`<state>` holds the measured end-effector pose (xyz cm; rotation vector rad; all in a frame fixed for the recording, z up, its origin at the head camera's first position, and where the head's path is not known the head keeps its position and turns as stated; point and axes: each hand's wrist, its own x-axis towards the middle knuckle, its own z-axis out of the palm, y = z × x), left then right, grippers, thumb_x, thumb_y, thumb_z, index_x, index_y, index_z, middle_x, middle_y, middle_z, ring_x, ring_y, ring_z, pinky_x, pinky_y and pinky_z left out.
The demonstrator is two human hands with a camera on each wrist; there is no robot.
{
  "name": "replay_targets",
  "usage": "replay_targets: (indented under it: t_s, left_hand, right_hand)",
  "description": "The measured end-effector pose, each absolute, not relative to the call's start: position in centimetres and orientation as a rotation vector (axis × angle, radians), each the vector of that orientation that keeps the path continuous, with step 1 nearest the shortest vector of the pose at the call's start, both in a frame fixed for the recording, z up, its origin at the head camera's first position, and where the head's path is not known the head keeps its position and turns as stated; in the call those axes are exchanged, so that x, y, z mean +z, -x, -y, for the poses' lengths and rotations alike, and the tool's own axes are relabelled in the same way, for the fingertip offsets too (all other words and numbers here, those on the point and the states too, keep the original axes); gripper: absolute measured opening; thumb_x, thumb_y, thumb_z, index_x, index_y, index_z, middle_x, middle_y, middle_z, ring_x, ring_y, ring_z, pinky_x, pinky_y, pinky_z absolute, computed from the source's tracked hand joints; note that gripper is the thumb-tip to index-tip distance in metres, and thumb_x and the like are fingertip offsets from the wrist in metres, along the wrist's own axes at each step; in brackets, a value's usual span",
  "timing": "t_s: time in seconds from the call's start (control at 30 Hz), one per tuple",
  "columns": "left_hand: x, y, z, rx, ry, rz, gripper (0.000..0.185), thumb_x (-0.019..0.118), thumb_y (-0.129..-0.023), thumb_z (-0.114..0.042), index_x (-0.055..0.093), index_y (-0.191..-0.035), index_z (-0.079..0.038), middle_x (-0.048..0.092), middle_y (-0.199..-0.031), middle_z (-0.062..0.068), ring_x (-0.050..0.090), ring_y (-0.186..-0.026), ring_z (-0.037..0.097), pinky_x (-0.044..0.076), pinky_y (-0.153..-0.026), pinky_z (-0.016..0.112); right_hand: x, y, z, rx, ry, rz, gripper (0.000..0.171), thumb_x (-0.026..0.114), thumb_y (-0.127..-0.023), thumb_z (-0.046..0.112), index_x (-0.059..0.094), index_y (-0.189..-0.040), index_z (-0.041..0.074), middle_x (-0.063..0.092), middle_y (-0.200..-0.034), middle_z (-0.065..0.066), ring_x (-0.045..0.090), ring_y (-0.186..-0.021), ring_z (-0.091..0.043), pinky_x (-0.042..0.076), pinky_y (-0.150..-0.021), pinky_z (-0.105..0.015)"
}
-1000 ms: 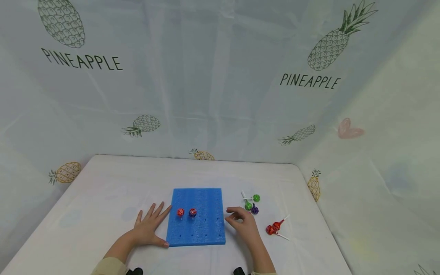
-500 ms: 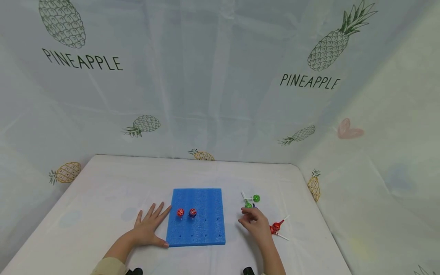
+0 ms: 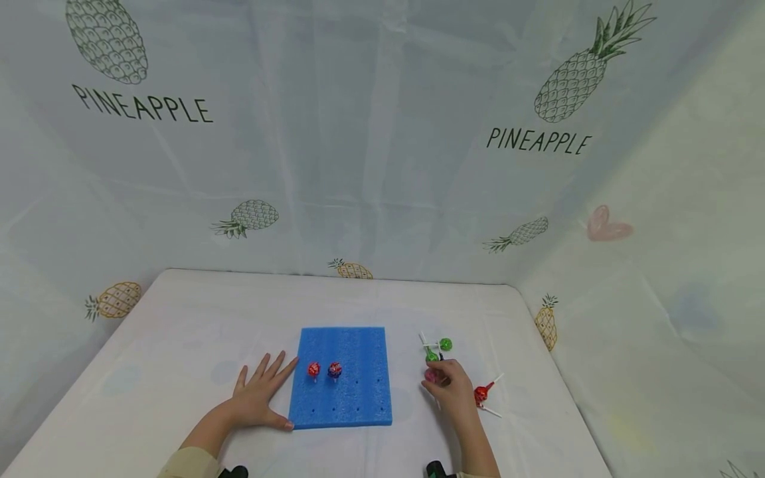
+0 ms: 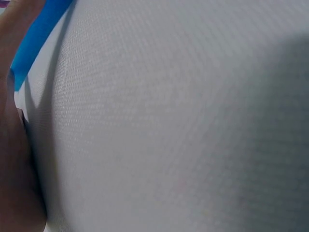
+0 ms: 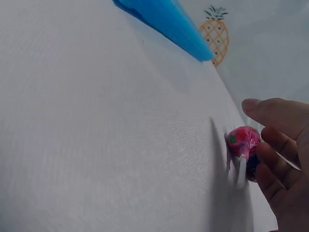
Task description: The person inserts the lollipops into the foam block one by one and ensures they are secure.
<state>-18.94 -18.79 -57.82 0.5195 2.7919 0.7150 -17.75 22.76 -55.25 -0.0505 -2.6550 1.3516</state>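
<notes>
My left hand lies spread on the table, with a fingertip and the thumb at the left edge of a blue foam board. Two lollipops stand in the board, one red and one red and dark blue. My right hand is around a pink lollipop right of the board. In the right wrist view its fingers reach the side of the candy, while the uppermost digit stays apart from it. The white stick points back toward the wrist. A dark-wrapped lollipop is partly hidden by the fingers.
Green lollipops lie beyond my right hand, their white sticks crossing. Red lollipops lie right of that hand, partly covered by it. Several small holes dot the board. A pineapple-printed cloth hangs behind the white table.
My right hand has moved right, from the board's right edge toward the loose lollipops. The pink lollipop, not visible before, now shows between its fingers. My left hand has stayed put.
</notes>
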Motion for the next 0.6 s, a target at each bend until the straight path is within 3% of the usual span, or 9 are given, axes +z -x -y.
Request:
replay_targets:
  t_s: [0.33, 0.6]
  left_hand:
    - [-58.50, 19.11, 18.81, 0.710, -0.504, -2.803, 0.125, 0.076, -0.052, -0.076, 0.022, -0.155, -0.029, 0.014, -0.161, 0.018, -0.002, -0.144, 0.049, -0.029, -0.098, 0.059]
    - [-58.21, 19.01, 18.81, 0.721, -0.509, -2.796, 0.125, 0.076, -0.051, -0.076, 0.024, -0.155, -0.028, 0.014, -0.160, 0.020, -0.002, -0.143, 0.050, -0.023, -0.100, 0.067]
  right_hand:
    - [-55.96, 18.43, -22.66, 1.248, 0.081, 2.696, 0.032, 0.083, -0.075, 0.004, 0.074, -0.106, 0.010, 0.055, -0.095, 0.000, 0.051, -0.081, -0.014, 0.048, -0.067, -0.022]
    - [-56.10, 18.64, -22.55, 1.240, 0.103, 2.728, 0.032, 0.083, -0.075, 0.004, 0.074, -0.105, 0.008, 0.054, -0.097, -0.002, 0.053, -0.082, -0.015, 0.049, -0.068, -0.022]
